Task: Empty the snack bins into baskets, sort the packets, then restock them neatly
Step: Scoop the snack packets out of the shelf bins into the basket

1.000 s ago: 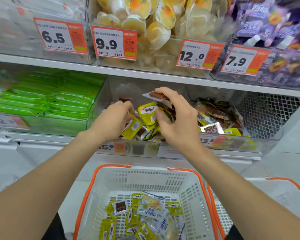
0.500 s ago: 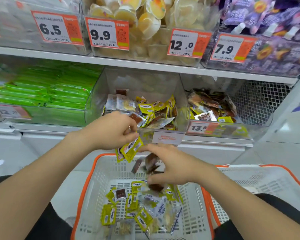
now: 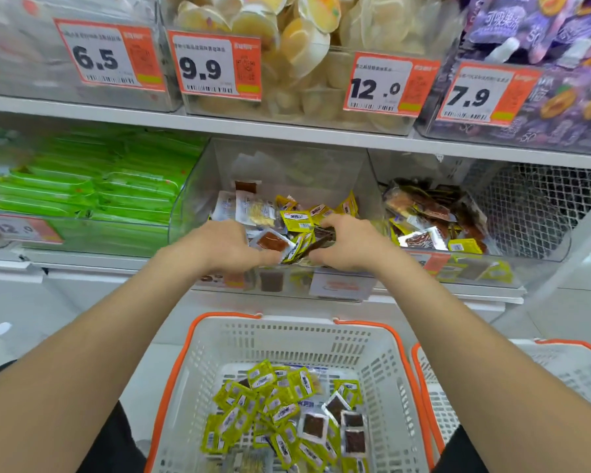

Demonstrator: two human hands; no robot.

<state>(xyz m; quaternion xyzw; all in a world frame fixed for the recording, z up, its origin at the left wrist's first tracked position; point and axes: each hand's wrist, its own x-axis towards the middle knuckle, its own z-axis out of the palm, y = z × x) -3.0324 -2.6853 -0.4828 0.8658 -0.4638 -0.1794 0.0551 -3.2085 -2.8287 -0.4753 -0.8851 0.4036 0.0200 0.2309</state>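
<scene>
Both hands reach into the clear middle snack bin (image 3: 198, 186) on the lower shelf, which holds several yellow and brown snack packets (image 3: 297, 220). My left hand (image 3: 226, 247) curls around packets at the bin's front, a brown-window packet (image 3: 272, 241) by its fingers. My right hand (image 3: 352, 244) grips yellow and dark packets beside it. Below, a white basket with orange rim (image 3: 287, 332) holds a heap of dropped packets (image 3: 287, 418).
A second white basket (image 3: 560, 367) stands to the right. The right-hand bin (image 3: 539, 206) holds brown and yellow packets, the left-hand one green packs (image 3: 93, 186). The upper shelf carries jelly cups (image 3: 304, 46), purple pouches (image 3: 543, 32) and price tags.
Half a second ago both hands were over the basket, letting packets fall into it. They have since risen back into the middle bin and closed on more packets.
</scene>
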